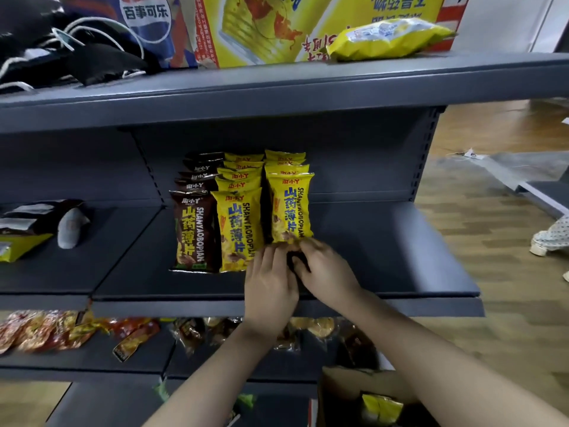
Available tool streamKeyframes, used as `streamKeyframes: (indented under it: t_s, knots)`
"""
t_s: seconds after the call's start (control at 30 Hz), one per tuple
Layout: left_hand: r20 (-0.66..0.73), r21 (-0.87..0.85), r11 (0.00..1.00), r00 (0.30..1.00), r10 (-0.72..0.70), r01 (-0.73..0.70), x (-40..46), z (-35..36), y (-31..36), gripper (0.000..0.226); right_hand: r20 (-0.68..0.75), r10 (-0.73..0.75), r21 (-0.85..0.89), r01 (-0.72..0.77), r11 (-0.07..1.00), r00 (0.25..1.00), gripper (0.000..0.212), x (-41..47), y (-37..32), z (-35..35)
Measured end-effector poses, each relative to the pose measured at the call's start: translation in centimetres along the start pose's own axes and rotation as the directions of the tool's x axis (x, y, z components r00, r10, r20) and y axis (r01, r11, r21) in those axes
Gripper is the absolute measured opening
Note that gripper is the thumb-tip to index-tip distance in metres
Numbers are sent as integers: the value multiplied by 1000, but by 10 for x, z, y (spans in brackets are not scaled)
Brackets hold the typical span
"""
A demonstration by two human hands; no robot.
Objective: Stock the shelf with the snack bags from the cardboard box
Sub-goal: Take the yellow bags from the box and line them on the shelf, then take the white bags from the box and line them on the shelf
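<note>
The middle shelf [385, 241] is a flat, matte dark grey metal panel with a squared front lip and a perforated upright at its right rear corner. Three rows of glossy, pillow-shaped foil snack bags stand upright on it, each row running back toward the rear panel: a brown row [192, 229] at left, a yellow row [237, 229] in the centre, and a second yellow row at right. The front bag of the right row [291, 208] stands set back from the fronts of the other two rows, its crimped bottom seam at the fingertips of both hands. The left hand [271, 282] lies with fingers extended forward, touching the bag's lower edge beside the centre row. The right hand [323, 266] has its fingers curled at the same seam; whether it pinches the foil cannot be told. Bare shelf runs from the right row to the shelf's right edge, and a strip lies bare along the front lip. The cardboard box [354, 383], matte brown with an open top, sits at lower right, with yellow bags [381, 408] visible inside. Loose, wrinkled snack packets [46, 331] lie flat on the shelf below.
</note>
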State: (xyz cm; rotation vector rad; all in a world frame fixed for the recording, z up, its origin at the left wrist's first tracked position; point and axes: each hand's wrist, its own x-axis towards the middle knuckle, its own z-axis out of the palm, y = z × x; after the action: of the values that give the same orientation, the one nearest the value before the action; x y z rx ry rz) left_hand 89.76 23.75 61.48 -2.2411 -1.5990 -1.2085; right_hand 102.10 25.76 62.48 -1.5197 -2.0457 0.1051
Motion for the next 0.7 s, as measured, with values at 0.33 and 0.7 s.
streamKeyframes:
  t_s: [0.33, 0.7]
  knots:
    - [172, 22, 1000, 985, 16, -20, -62, 17, 72, 30, -12, 7, 66, -6, 998, 1000, 26, -79, 57, -38]
    - [630, 208, 977, 759, -166, 42, -156, 60, 108, 36, 108, 144, -19, -143, 990, 984, 20, -202, 111, -37]
